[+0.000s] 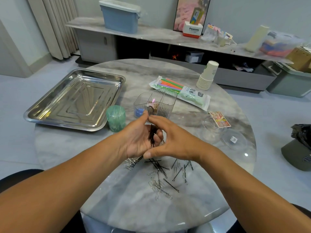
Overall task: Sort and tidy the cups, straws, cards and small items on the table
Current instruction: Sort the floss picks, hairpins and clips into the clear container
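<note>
Scattered hairpins and paperclips (161,179) lie toward the table's (117,190) near edge. Above them, left hand (139,138) cups a hairpin bundle (152,135); right hand (171,140) touches it, fingers curled. Clear organizer (156,105) stands just beyond; tray (75,100) fills the left edge, cups (207,75) the far right.

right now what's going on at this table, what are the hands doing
A person is sorting small items on a round marble table. The left hand, palm up, holds a bunch of dark bobby pins, and the right hand reaches in at them. More bobby pins mixed with paper clips lie loose on the table below the hands. Just beyond stands a clear divided organizer with some items already in it. The steel tray sits at left.
</note>
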{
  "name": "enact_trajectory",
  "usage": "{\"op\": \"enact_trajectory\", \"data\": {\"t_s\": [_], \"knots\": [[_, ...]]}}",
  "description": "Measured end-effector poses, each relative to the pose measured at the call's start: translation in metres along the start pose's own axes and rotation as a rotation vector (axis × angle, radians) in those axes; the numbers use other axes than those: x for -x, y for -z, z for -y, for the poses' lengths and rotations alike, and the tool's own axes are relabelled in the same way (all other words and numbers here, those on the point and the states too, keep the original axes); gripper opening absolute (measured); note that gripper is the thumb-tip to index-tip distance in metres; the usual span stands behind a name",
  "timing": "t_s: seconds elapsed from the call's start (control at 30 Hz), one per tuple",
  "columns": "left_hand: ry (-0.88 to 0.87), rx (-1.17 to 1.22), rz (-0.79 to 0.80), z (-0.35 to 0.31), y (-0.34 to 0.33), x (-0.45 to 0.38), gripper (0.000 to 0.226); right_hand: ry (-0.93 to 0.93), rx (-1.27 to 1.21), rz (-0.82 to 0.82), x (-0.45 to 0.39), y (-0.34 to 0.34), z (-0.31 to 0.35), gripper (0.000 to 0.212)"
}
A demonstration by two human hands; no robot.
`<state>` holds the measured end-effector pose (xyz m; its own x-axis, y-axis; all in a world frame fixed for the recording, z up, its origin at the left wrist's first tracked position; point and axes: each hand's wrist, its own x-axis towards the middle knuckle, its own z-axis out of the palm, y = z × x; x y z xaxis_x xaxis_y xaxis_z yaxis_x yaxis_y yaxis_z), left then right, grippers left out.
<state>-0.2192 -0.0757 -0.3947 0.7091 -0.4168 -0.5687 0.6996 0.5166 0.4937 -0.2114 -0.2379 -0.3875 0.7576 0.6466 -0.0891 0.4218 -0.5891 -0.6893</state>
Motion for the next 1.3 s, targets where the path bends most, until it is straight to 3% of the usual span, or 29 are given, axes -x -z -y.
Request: {"op": "enact_trajectory", "data": {"t_s": [0.07, 0.17, 0.3, 0.5, 0.8, 1.0, 1.1, 1.17, 1.27, 1.3], "knots": [[-0.001, 0.033, 0.003, 0.0, 0.0, 0.0, 0.073, 0.022, 0.05, -0.078, 0.0, -0.006, 0.0, 0.104], [0.01, 0.026, 0.022, -0.001, 0.0, 0.001, 0.076, 0.028, -0.013, -0.173, 0.0, -0.011, -0.003, 0.083], [0.001, -0.063, 0.029, 0.0, 0.003, 0.001, 0.083, 0.021, -0.154, -0.183, 0.0, -0.013, -0.003, 0.069], [-0.06, -0.109, 0.102, 0.001, 0.002, 0.001, 0.079, -0.017, -0.268, -0.213, -0.003, -0.011, -0.003, 0.095], [-0.124, -0.067, 0.079, 0.003, 0.001, -0.002, 0.072, 0.063, -0.25, -0.201, -0.003, -0.003, -0.004, 0.1], [-0.183, -0.019, 0.041, 0.006, 0.001, -0.008, 0.029, 0.104, -0.272, -0.276, -0.003, -0.003, -0.005, 0.1], [-0.206, 0.026, 0.057, 0.003, 0.002, -0.007, 0.024, 0.069, -0.174, -0.306, -0.004, -0.001, -0.004, 0.097], [-0.226, 0.035, 0.063, 0.002, 0.001, -0.008, 0.026, -0.013, -0.193, -0.365, -0.004, -0.001, -0.003, 0.083], [-0.21, 0.007, 0.101, 0.002, 0.0, -0.008, 0.032, -0.157, -0.3, -0.54, -0.005, 0.004, -0.004, 0.025], [-0.197, 0.002, 0.123, 0.002, 0.0, -0.007, 0.042, -0.196, -0.32, -0.553, -0.004, 0.006, -0.003, 0.027]]}}
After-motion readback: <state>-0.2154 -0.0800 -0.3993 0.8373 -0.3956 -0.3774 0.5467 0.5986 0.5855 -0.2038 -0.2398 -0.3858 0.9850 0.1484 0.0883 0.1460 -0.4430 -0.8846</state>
